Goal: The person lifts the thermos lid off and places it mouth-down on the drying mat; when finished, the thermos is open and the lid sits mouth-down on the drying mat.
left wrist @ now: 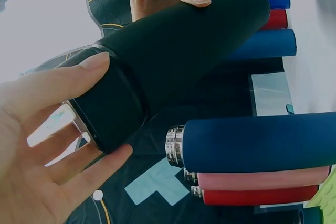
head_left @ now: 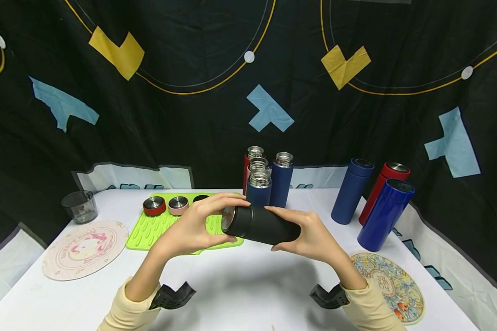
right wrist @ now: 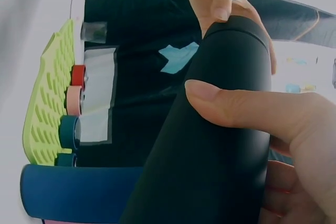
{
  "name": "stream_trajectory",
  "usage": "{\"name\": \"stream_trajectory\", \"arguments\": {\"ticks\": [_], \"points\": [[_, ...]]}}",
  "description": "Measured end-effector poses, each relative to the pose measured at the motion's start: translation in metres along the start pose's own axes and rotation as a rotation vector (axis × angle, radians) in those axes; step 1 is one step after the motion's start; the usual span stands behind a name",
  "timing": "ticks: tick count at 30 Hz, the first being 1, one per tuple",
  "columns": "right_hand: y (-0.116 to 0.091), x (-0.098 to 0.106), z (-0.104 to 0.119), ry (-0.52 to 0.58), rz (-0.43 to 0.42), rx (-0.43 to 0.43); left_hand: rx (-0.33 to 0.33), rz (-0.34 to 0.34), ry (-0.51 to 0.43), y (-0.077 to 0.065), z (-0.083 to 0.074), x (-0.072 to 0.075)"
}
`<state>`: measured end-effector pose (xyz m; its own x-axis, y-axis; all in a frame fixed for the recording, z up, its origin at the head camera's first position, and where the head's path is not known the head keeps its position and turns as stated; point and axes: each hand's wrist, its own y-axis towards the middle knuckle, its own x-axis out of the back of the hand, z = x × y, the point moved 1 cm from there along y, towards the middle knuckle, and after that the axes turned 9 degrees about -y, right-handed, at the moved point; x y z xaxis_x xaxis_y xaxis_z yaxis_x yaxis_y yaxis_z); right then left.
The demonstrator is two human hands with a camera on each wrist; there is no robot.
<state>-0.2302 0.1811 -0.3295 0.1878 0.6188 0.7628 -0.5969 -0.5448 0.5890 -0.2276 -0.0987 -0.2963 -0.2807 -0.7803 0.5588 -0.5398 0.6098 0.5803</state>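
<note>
A black thermos bottle [head_left: 275, 226] is held up lying nearly on its side over the white table, its capped end pointing left. My left hand [head_left: 190, 228] pinches the black lid [head_left: 239, 221] between thumb and fingers, and the seam between lid and body shows in the left wrist view. Around the body's base end, my right hand [head_left: 312, 234] curls its fingers, the thumb [right wrist: 220, 103] lying along the side in the right wrist view. Just behind the bottle stand lidless thermos bottles, among them a blue one [head_left: 281, 181].
A green mat [head_left: 142, 236] carries several removed lids, including a red one [head_left: 154, 207] and a pink one [head_left: 178, 206]. Lidded bottles, such as a glossy blue one [head_left: 383, 216], stand at right. Round placemats [head_left: 84, 250] lie on both sides, and a dark glass cup [head_left: 80, 208] stands far left.
</note>
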Motion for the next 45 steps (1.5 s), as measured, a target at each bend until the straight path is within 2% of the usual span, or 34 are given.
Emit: {"name": "stream_trajectory", "arguments": {"ticks": [4, 10, 15, 19, 25, 45], "points": [[-0.0007, 0.0000, 0.0003, 0.002, -0.005, -0.002, -0.015, -0.012, 0.009, 0.0004, -0.0004, -0.0003], [-0.0009, -0.0014, 0.0009, -0.046, -0.042, 0.011, 0.085, -0.070, 0.002, 0.0002, -0.0017, -0.0030], [-0.0003, -0.0016, 0.0014, -0.064, -0.045, 0.010, 0.135, -0.113, 0.008, 0.0003, -0.0015, -0.0032], [0.0005, -0.0009, 0.0020, -0.068, -0.041, 0.014, 0.143, -0.084, 0.015, 0.0005, -0.0009, -0.0030], [0.0010, -0.0005, 0.0025, -0.052, -0.023, 0.017, 0.095, -0.016, 0.022, 0.0015, -0.0013, -0.0030], [0.0014, -0.0021, 0.0022, -0.035, -0.013, 0.025, 0.090, 0.014, 0.027, 0.0006, -0.0010, -0.0021]]}}
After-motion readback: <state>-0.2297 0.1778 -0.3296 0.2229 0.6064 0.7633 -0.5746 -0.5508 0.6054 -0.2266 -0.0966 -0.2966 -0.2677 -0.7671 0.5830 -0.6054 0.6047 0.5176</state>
